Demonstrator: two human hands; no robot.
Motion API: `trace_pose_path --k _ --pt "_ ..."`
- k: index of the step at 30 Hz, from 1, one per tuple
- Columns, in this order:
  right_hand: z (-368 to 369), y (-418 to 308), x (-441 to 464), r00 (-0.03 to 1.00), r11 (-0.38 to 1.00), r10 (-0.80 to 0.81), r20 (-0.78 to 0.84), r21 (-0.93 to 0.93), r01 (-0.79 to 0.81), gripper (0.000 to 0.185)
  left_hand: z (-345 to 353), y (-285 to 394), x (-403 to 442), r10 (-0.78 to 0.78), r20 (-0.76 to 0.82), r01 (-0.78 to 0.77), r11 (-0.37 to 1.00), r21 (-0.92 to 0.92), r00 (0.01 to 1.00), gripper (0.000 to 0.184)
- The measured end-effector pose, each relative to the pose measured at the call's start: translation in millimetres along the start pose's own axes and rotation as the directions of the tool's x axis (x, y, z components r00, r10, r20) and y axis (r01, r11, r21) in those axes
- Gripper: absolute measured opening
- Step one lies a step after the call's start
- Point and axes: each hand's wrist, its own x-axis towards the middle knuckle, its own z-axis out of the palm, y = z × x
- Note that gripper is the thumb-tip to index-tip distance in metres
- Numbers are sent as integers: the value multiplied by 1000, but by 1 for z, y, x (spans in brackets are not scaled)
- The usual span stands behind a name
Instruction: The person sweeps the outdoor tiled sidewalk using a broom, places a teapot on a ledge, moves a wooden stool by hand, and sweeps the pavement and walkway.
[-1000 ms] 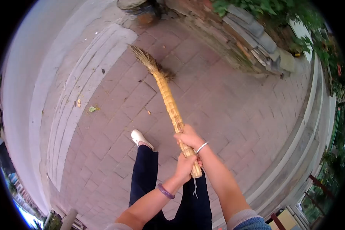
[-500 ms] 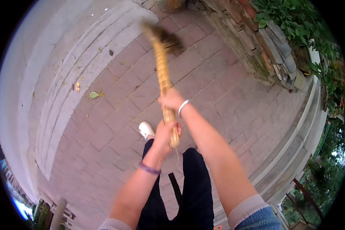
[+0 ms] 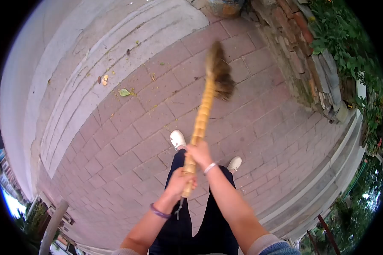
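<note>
Both of my hands grip the tan, ridged handle of a broom, which slants up and slightly right. My left hand is closed around the handle near its lower end, where a thin cord loop hangs. Higher up, my right hand is wrapped around the same handle. The dark brown broom head is blurred and lies over the paving ahead of my feet; whether its bristles touch the ground I cannot tell. Left of it, a green leaf lies on the bricks among small yellowish bits.
Reddish paving bricks spread around my two white shoes. Pale concrete borders them on the left. A low stacked-stone wall with green plants stands at right. A bucket-like container sits at the top edge. Steps curve along the right.
The broom head has swung right and closer to my body. Both hands have drawn back toward me, still around the handle. My other shoe now shows.
</note>
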Motion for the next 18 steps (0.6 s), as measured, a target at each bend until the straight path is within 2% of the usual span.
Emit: trace_pose_path --k 1,2,3,6,7,8,10,12,14,15,17,18 --pt "21 5 9 993 994 -95 74 -40 98 15 -12 5 -2 51 -50 -51 999 5 997 27" --pt "39 4 18 978 989 -145 148 9 145 14 -18 8 -7 92 -103 -91 996 8 990 26" --pt "51 -6 21 958 988 -121 259 -59 140 12 -17 14 -8 175 -142 -173 985 31 974 23" --pt "63 -42 -9 909 990 -63 413 139 5 13 7 25 -33 335 -175 -337 941 20 926 22" --pt "60 -37 -23 908 985 -129 400 157 70 13 1 8 -34 329 -132 -336 941 -36 935 27" --pt "55 -30 -39 927 979 -108 360 200 36 14 -5 -7 -44 316 -90 -317 949 3 945 29" --pt "40 -14 -74 962 960 -56 269 278 -22 16 -19 -27 -64 228 -38 -213 948 237 973 32" --pt "27 16 -99 996 911 56 76 403 -82 14 -29 -30 -75 48 54 -65 922 381 997 31" --pt "27 44 -109 982 843 180 -55 523 -125 12 -47 -23 -78 -104 86 49 873 485 991 30" --pt "32 56 -108 965 787 250 -77 597 -156 11 -56 -13 -74 -162 82 98 853 513 983 29" --pt "60 77 -95 939 706 341 37 649 -282 11 -82 1 -68 -250 35 195 830 523 968 27" --pt "77 83 -88 920 657 380 94 672 -340 11 -92 4 -73 -236 2 214 886 411 972 27"
